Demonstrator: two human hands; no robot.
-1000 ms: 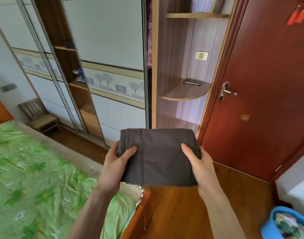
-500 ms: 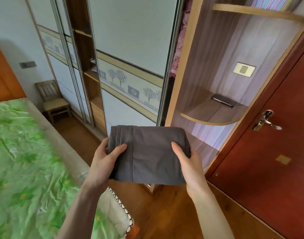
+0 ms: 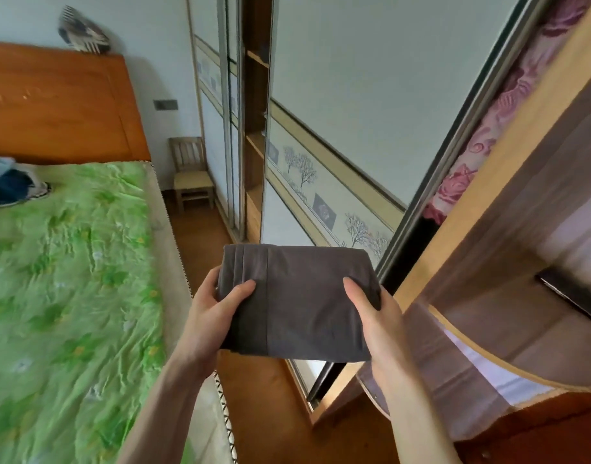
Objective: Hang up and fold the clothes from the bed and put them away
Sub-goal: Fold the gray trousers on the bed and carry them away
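Since a second ago the view has swung left: the red door is gone from sight, the headboard [image 3: 53,102] and chair [image 3: 192,172] have come in, and the wardrobe now fills the right side. The folded grey garment [image 3: 297,299] sits the same way between the hands, held level in the air above the floor, between the bed [image 3: 70,279] and the wardrobe's sliding door [image 3: 347,128]. The left hand [image 3: 213,316] grips its left edge, thumb on top and fingers curled underneath; the right hand [image 3: 374,316] grips the right edge likewise.

The risk I judge from here is the fold slumping open if either grip slackens, or the bundle's edge catching the door frame on the way in.

The open section [image 3: 255,142] between the doors shows wooden shelves; their contents are too small to tell. At right, pink floral fabric [image 3: 455,189] fills the gap behind the door. A dark flat object [image 3: 568,296] lies on the curved shelf [image 3: 521,349]. More clothes [image 3: 9,184] remain on the bed.
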